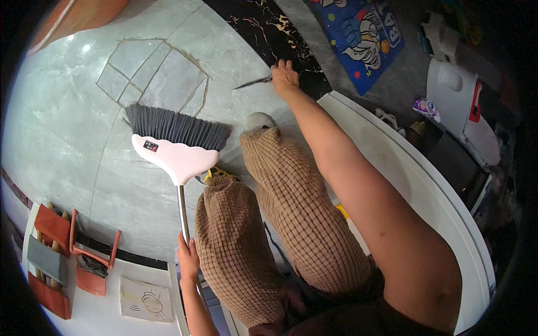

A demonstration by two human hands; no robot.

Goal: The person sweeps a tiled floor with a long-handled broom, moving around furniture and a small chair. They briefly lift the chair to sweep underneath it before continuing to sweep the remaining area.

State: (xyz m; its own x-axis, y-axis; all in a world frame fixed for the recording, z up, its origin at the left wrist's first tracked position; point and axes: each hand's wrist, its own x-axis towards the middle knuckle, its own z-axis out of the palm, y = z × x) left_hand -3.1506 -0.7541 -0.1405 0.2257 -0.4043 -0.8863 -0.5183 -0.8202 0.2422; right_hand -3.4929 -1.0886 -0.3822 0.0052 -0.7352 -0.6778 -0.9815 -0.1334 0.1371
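My left hand (188, 257) grips the metal handle of a broom (182, 206) beside my left knee. The broom head points away from me, with a pale pink plastic block (176, 157) and dark grey bristles (178, 128). My right hand (286, 77) reaches down to the edge of a black marbled threshold strip (304, 63). A slim, dark pointed tool (252, 82) extends leftwards from that hand; its other end is hidden at the fingers. My knees, in checked brown trousers (290, 180), are bent between both arms.
Grey floor tiles include a cracked, patched area (168, 75). A white door (399, 185) stands close on my right. Beyond the threshold lie a blue cartoon mat (361, 42) and a purple packet (426, 108). Orange seats (90, 277) and a drawn-on square panel (146, 299) are at lower left.
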